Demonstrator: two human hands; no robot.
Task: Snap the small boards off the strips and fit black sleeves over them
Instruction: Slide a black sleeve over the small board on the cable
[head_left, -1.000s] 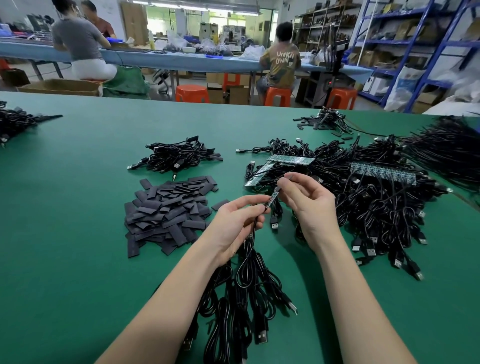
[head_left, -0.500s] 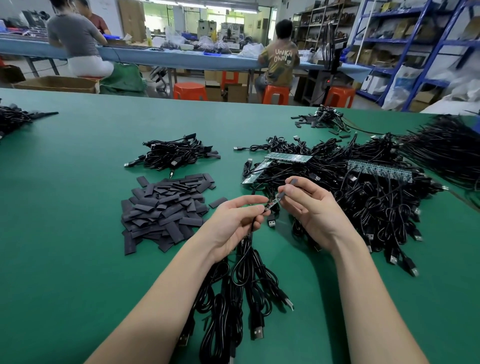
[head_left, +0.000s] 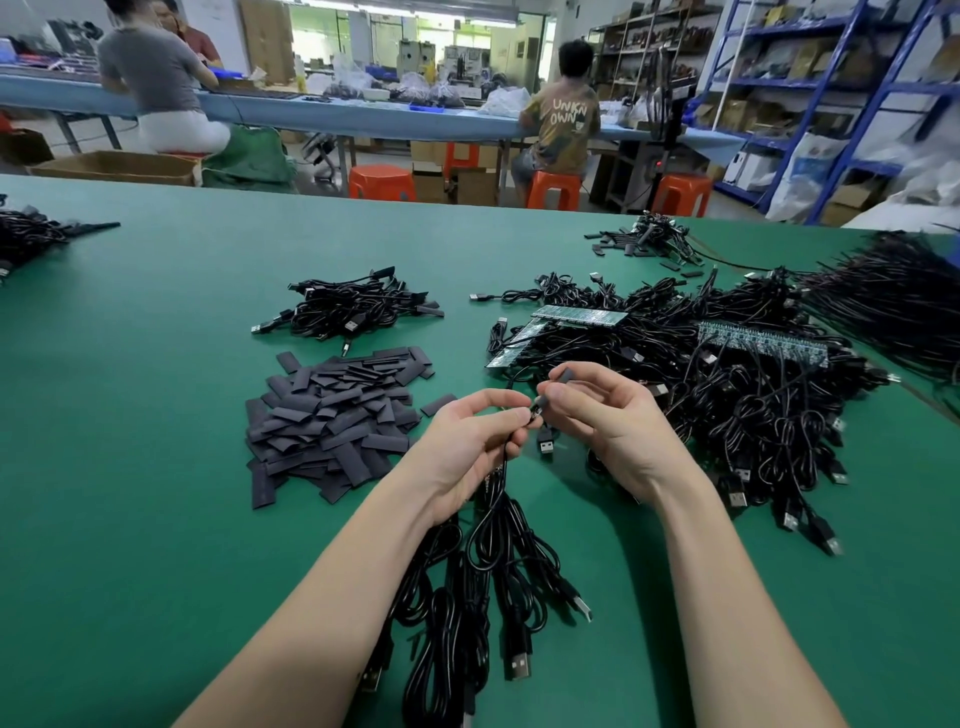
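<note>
My left hand (head_left: 475, 441) pinches the end of a black cable whose small board is almost hidden between the fingertips. My right hand (head_left: 608, 415) pinches a black sleeve (head_left: 553, 388) and holds it against that board end, fingertips of both hands meeting. A pile of flat black sleeves (head_left: 332, 415) lies to the left of my hands. Green board strips (head_left: 582, 316) (head_left: 763, 344) rest on the tangle of black USB cables (head_left: 727, 405) at the right.
A bundle of cables (head_left: 483, 597) lies under my forearms, some hanging from my left hand. Another small bundle (head_left: 353, 309) sits behind the sleeve pile. More cable heaps (head_left: 893, 301) (head_left: 31, 236) lie at the far right and far left. People sit at a bench beyond the table.
The bare board that was visible between my fingertips is now covered by the black sleeve in my right hand. My hands have drawn closer together.
</note>
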